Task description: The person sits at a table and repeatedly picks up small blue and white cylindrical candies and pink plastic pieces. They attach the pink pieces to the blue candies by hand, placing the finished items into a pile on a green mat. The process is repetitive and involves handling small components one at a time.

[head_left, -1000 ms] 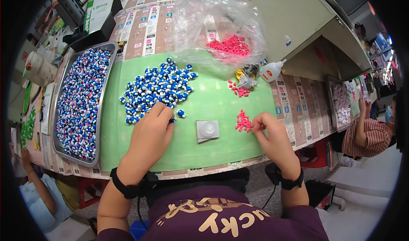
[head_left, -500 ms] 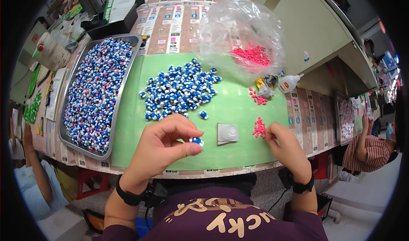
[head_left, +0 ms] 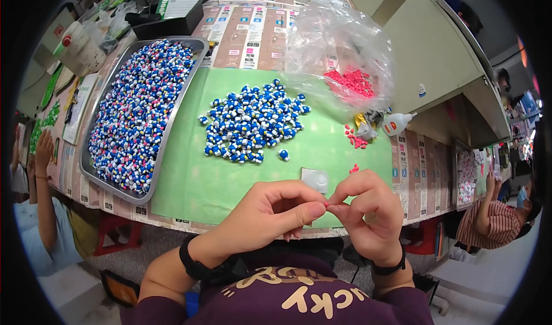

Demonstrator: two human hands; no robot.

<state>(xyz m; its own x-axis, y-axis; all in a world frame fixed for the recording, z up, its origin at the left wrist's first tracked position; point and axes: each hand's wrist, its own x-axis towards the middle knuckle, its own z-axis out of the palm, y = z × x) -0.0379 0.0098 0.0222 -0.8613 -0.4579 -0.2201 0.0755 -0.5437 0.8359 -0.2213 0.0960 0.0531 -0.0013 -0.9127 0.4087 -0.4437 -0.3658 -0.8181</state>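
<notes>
My left hand (head_left: 282,213) and my right hand (head_left: 371,213) meet fingertip to fingertip over the near edge of the green mat (head_left: 190,192). Both are closed in a pinch. The small blue-and-white piece in the left fingers is hidden by them now. A tiny pink piece (head_left: 328,204) shows between the right fingertips, against the left ones. Just beyond the hands lies a small square pad with a clear round blob (head_left: 315,180). Behind my right hand a few pink pieces (head_left: 354,168) peek out. A heap of blue-and-white pieces (head_left: 250,123) spreads across the mat.
A metal tray (head_left: 158,178) full of blue-and-white pieces stands at left. Far right are a clear plastic bag (head_left: 310,43) with pink pieces, a white squeeze bottle (head_left: 397,123), crumpled foil (head_left: 367,130) and a beige cabinet (head_left: 425,49). Other people sit at both sides.
My left hand has moved right and nearer to me with the blue-and-white piece. My right hand has left the pink pile and come to meet it, and that pile is now mostly covered.
</notes>
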